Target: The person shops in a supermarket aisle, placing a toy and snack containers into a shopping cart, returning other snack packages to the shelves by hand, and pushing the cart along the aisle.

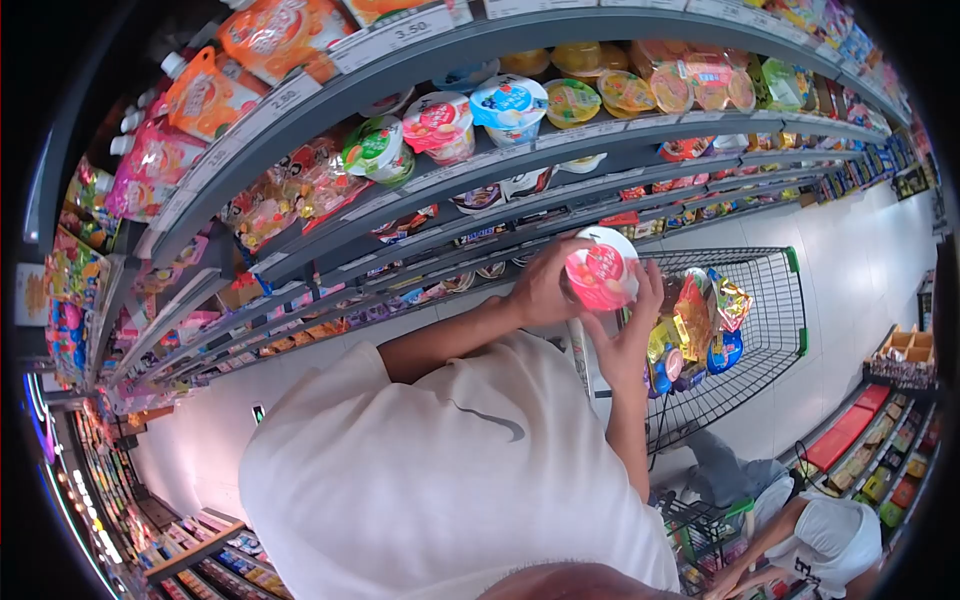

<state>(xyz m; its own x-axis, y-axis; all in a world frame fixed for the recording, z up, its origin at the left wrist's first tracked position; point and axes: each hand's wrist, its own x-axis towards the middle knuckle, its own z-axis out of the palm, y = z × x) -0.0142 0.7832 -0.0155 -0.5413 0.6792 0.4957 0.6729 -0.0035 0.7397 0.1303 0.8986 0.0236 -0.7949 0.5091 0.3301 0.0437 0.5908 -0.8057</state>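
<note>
A cup of what looks like fruit jelly [603, 272], with a pink and white lid, is held up in front of my chest, its lid tilted towards me. My left hand [548, 285] grips it from the left side, fingers partly hidden behind it. On the other side, my right hand [628, 335] closes around the cup's lower right edge with thumb and fingers. Just right of my hands is a wire shopping cart [770, 345] with green corners. Several bright snack packs [695, 325] lie inside it.
Ahead, a curved-looking shelf [560, 135] carries similar cups, among them a pink-lidded cup [438, 125] and a blue-lidded cup [509, 105]. Orange drink pouches [205, 95] stand upper left. Another person [825, 540] leans by a second cart [705, 530] at lower right.
</note>
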